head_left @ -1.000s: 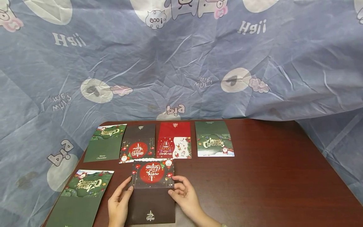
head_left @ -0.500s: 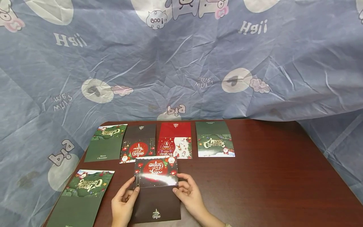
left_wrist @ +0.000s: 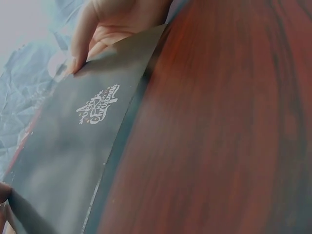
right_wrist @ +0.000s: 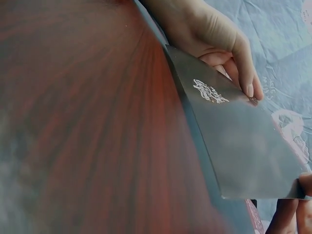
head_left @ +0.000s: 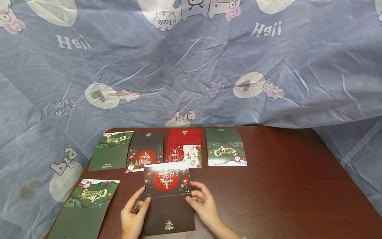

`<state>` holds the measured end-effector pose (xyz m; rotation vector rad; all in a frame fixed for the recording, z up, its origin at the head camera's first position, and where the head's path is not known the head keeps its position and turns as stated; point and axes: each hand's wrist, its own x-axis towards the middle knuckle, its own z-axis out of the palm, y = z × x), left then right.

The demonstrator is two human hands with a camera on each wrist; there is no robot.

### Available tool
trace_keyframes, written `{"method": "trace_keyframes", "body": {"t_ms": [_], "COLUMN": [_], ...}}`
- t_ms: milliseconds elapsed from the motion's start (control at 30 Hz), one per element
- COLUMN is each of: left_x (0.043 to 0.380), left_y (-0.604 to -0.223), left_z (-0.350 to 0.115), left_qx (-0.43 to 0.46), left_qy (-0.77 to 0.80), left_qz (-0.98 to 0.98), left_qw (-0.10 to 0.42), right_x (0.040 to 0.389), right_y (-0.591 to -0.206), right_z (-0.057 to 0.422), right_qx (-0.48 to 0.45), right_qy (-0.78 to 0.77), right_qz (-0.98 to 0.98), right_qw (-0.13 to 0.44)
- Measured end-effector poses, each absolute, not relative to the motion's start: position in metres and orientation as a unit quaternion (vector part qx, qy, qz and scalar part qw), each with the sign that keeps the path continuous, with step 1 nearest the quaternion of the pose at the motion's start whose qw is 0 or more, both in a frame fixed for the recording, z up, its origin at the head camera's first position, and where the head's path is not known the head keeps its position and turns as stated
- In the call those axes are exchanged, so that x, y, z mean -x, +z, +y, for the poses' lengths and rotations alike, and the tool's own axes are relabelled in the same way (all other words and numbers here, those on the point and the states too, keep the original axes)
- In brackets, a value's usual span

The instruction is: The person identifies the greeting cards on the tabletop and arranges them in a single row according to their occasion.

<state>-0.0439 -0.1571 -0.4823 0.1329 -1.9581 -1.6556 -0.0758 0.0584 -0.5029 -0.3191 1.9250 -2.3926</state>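
Observation:
Both hands hold an unfolded dark brown Christmas card by its sides, near the fold. Its printed half, with a red circle and upside-down lettering, lies away from the person. The left hand pinches the left edge, thumb on top and fingers behind; the right hand does likewise at the right edge. In the left wrist view the card's plain half with silvery lettering shows raised over the table, the right hand gripping its far side. From the right wrist, the left hand appears across the card.
Behind lie a green card, another dark card, a red card and a second green card, all unfolded. A further green card lies front left. The reddish-brown table backs onto a blue printed cloth.
Both hands have moved the dark card a little to the right, keeping their hold. Its far edge overlaps more of the cards behind, and the glare on it has shifted.

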Motion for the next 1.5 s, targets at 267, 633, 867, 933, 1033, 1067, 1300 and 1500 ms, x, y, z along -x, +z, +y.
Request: {"method": "trace_keyframes", "body": {"t_ms": [267, 633, 867, 933, 1033, 1067, 1300, 1500], "left_x": [0.043, 0.046, 0.05, 0.05, 0.051, 0.052, 0.057, 0.061], "left_y": [-0.477, -0.481, -0.485, -0.484, -0.483, -0.483, -0.483, -0.482], "left_z": [-0.148, -0.134, -0.125, -0.122, -0.117, -0.115, -0.105, -0.096], "left_qx": [-0.036, -0.025, -0.013, -0.004, 0.011, 0.016, 0.041, 0.05], "left_qy": [-0.614, -0.637, -0.65, -0.654, -0.655, -0.655, -0.644, -0.637], "left_qz": [-0.733, -0.716, -0.707, -0.704, -0.701, -0.7, -0.705, -0.71], "left_qw": [0.291, 0.284, 0.278, 0.278, 0.282, 0.282, 0.294, 0.297], "right_x": [0.077, 0.081, 0.083, 0.084, 0.085, 0.085, 0.088, 0.091], "right_y": [-0.501, -0.502, -0.501, -0.501, -0.5, -0.5, -0.501, -0.501], "right_z": [0.064, 0.075, 0.084, 0.087, 0.091, 0.092, 0.101, 0.11], "right_qx": [0.078, 0.074, 0.062, 0.058, 0.048, 0.043, 0.028, 0.02], "right_qy": [-0.772, -0.768, -0.77, -0.77, -0.771, -0.769, -0.764, -0.766], "right_qz": [0.631, 0.637, 0.635, 0.635, 0.635, 0.637, 0.643, 0.641], "right_qw": [0.028, 0.0, -0.007, -0.013, -0.022, -0.025, -0.035, -0.045]}}
